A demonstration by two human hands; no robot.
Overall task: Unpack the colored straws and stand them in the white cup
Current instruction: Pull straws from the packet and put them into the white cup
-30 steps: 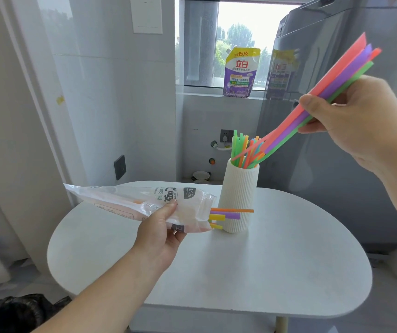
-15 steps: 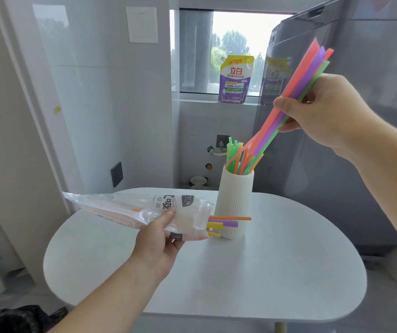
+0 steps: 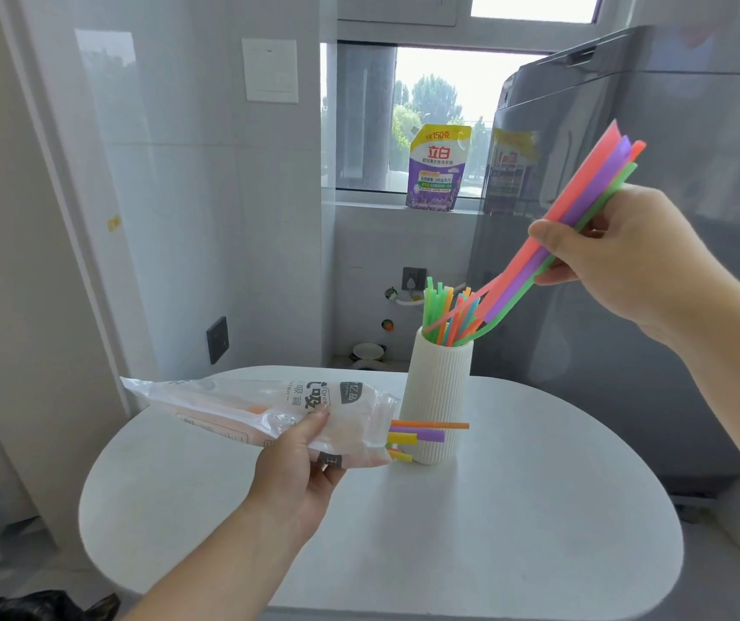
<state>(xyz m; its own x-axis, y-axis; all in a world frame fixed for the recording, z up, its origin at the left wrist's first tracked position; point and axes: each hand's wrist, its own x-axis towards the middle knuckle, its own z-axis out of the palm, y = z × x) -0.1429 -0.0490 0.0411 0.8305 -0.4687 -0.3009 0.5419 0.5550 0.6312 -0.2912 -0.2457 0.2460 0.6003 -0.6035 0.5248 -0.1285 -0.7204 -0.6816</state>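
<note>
A ribbed white cup [image 3: 437, 396] stands on the white oval table [image 3: 516, 531] with several colored straws [image 3: 444, 313] upright in it. My right hand [image 3: 619, 257] grips a bunch of pink, purple, orange and green straws [image 3: 583, 203] slanting down, their lower ends at the cup's mouth. My left hand [image 3: 296, 468] holds the clear straw bag [image 3: 265, 407] lying sideways above the table. Orange, purple and yellow straw ends [image 3: 417, 434] stick out of its open end, in front of the cup.
A grey washing machine [image 3: 673, 351] stands close behind the table on the right. A purple detergent pouch [image 3: 437, 168] sits on the window sill. A tiled wall with a dark socket [image 3: 217, 339] is on the left. A black bag [image 3: 36, 607] lies at the bottom left.
My right hand has carried the held straws down and left, so their lower ends sit at the cup's mouth. The left hand and bag have stayed about in place.
</note>
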